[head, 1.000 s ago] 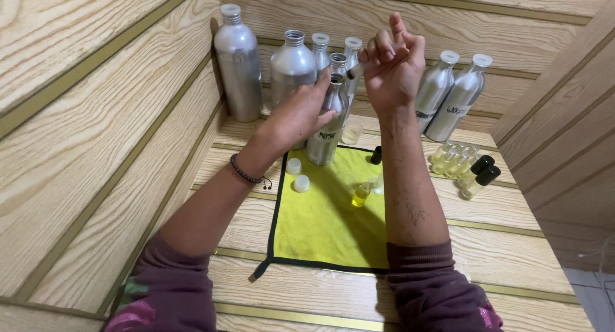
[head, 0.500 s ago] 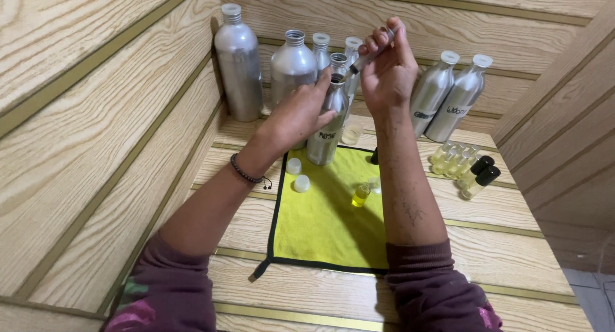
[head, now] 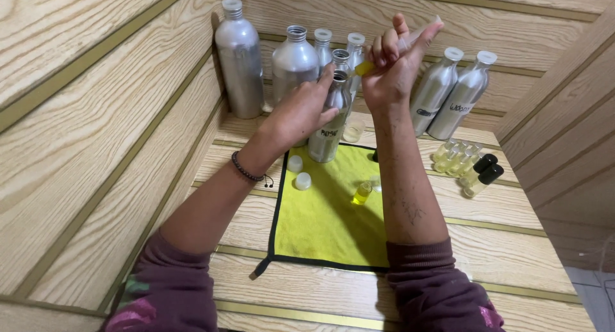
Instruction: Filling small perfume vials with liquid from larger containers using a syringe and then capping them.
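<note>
My left hand (head: 300,113) grips an open silver aluminium bottle (head: 327,135) that stands on the far edge of a yellow cloth (head: 320,223). Just above the bottle's mouth, my right hand (head: 392,72) is raised and closed around a clear syringe (head: 365,67) that holds yellow liquid. The syringe tip points left toward the bottle neck, and my thumb reaches up along its barrel. A small glass vial of yellow liquid (head: 362,192) stands on the cloth beside my right forearm.
Several silver bottles (head: 239,60) stand in the back corner, and two capped ones (head: 451,92) lean on the rear wall. Two white caps (head: 298,172) lie at the cloth's left edge. Small vials, two with black caps (head: 482,172), cluster at right. Wooden walls close in on both sides.
My right hand's fingers have curled from spread to closed around the syringe, and the yellow tip now shows beside the bottle neck. My left hand stays on the bottle.
</note>
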